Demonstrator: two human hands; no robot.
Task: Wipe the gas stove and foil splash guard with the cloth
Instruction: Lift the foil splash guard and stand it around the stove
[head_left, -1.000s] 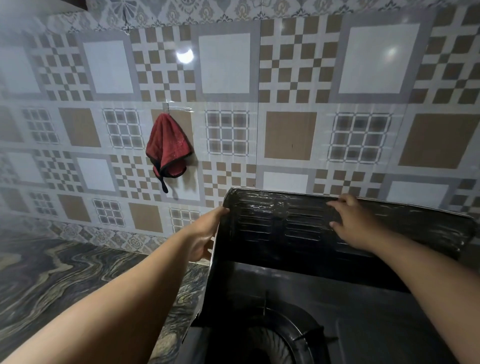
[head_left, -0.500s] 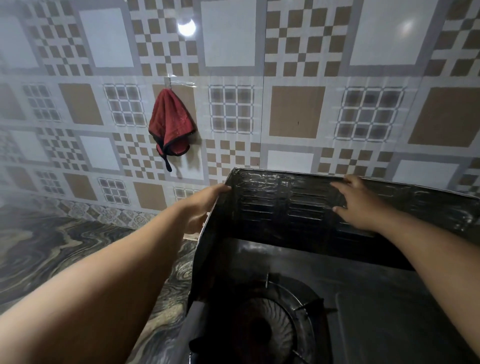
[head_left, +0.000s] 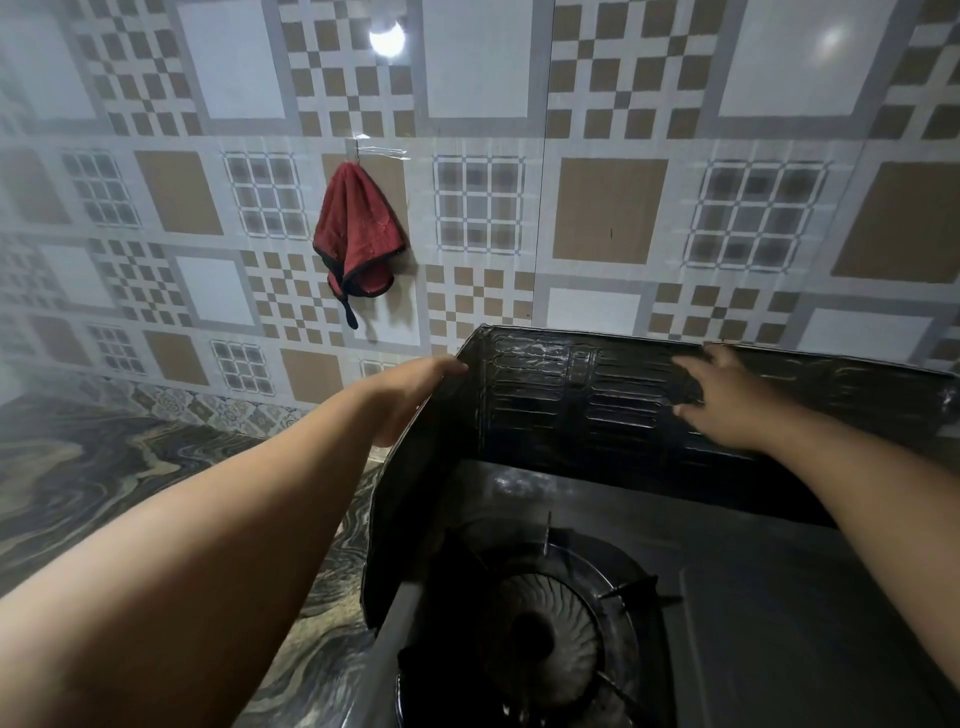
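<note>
A dark, embossed foil splash guard (head_left: 571, 395) stands around the back and left side of a black gas stove (head_left: 753, 597). The stove's left burner (head_left: 550, 649) shows at the bottom. My left hand (head_left: 415, 384) grips the top of the guard's left panel near the corner, thumb over the edge. My right hand (head_left: 727, 400) rests flat on the back panel with fingers spread, fingertips near its top edge. I cannot tell whether anything lies under that palm. A red cloth (head_left: 358, 239) with dark trim hangs from a hook on the tiled wall, above and left of the guard.
The patterned tile wall (head_left: 608, 208) runs right behind the guard. A marbled stone countertop (head_left: 104, 493) stretches to the left of the stove. My left forearm crosses it diagonally.
The view has dipped, bringing more of the burner into sight. Both hands stay at about the same spots on the guard.
</note>
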